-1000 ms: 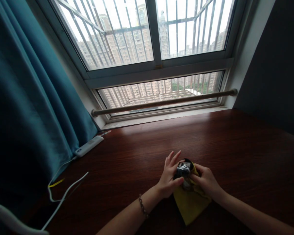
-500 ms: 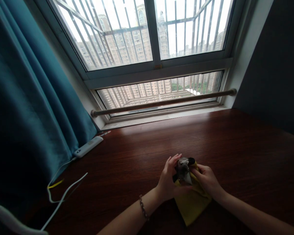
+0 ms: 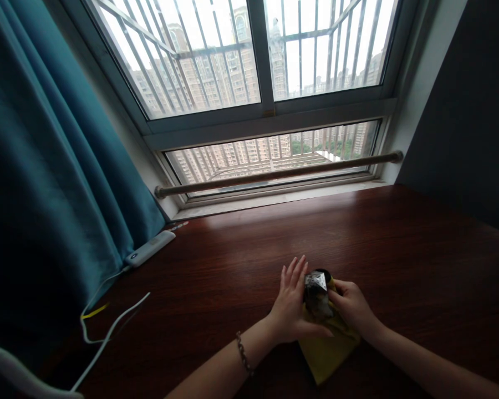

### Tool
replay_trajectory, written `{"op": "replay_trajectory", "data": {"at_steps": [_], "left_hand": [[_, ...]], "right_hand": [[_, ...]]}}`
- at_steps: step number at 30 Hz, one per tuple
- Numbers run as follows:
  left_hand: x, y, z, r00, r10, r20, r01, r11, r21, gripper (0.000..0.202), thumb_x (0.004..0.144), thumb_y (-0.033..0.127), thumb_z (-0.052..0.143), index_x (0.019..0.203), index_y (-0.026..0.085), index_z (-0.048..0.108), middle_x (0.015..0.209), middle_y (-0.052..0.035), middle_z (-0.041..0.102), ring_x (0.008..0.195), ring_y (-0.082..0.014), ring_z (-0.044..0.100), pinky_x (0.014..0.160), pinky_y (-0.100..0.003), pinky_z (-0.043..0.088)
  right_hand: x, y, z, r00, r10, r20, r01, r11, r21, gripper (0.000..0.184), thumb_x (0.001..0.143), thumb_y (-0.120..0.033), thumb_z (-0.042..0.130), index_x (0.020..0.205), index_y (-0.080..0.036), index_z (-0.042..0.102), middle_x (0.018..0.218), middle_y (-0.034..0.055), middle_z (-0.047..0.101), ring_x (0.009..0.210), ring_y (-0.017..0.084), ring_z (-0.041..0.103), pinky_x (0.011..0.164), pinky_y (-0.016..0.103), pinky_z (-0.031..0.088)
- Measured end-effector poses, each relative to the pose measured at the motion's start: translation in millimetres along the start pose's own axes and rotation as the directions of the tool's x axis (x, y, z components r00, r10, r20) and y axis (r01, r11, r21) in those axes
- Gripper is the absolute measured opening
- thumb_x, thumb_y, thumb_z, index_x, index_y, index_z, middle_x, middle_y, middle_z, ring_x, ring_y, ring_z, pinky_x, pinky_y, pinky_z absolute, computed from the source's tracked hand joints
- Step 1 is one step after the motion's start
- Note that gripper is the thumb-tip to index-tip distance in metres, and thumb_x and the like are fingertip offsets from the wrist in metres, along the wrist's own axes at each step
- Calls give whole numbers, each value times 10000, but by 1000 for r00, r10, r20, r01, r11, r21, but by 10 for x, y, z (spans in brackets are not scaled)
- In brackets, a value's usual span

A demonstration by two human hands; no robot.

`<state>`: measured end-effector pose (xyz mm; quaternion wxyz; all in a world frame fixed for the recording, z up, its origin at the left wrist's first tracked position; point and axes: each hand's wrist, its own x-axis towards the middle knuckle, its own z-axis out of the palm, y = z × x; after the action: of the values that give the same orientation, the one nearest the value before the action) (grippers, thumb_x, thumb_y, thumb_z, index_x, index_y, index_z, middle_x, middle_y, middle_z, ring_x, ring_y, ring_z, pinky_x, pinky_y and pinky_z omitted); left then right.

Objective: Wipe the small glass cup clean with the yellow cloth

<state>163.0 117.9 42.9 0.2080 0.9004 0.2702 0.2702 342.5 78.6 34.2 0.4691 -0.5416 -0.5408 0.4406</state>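
Observation:
Low in the middle of the dark wooden table (image 3: 399, 255), both my hands meet around a small shiny faceted object (image 3: 315, 293) that sits on a yellow cloth (image 3: 328, 354). My left hand (image 3: 290, 307) presses against its left side, fingers straight and pointing up, thumb reaching under it. My right hand (image 3: 351, 307) is closed on its right side together with a fold of the cloth. A beaded bracelet (image 3: 244, 350) circles my left wrist.
A white power strip (image 3: 149, 248) lies at the table's far left corner, with white cables (image 3: 108, 330) trailing toward the near left. A teal curtain (image 3: 45, 166) hangs on the left. A barred window (image 3: 258, 83) and a rail (image 3: 274, 174) run along the back.
My left fingers went from curled round the shiny object to straight and upright against it. The object has turned slightly between my hands.

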Motion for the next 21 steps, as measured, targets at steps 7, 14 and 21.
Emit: {"op": "replay_trajectory", "data": {"at_steps": [7,14,21], "left_hand": [[-27,-10,120,957,64,-281,-74,997,-26,968,619,439,679,1354,215,91,1305,-156,386,1216,-273,381,1044,-493,237],[-14,64,-67,989,58,-139,-80,984,-162,948,620,589,621,1354,182,180,1281,-147,456,1202,-285,407,1080,-502,57],[-14,70,-94,999,-15,-50,10,995,-103,764,751,674,355,1366,235,242,1385,-75,331,1329,-279,142,1071,-508,42]], "right_hand": [[-11,12,20,998,41,-44,-38,996,81,391,756,-458,537,661,-87,620,669,59,608,640,214,561,564,261,435],[-21,-37,-1,999,-31,22,31,999,23,263,697,-331,583,822,-110,651,785,66,656,761,252,585,651,288,465],[-3,7,3,998,-55,-5,55,998,36,180,710,-267,562,760,-116,648,726,49,643,722,233,570,642,276,449]]}}
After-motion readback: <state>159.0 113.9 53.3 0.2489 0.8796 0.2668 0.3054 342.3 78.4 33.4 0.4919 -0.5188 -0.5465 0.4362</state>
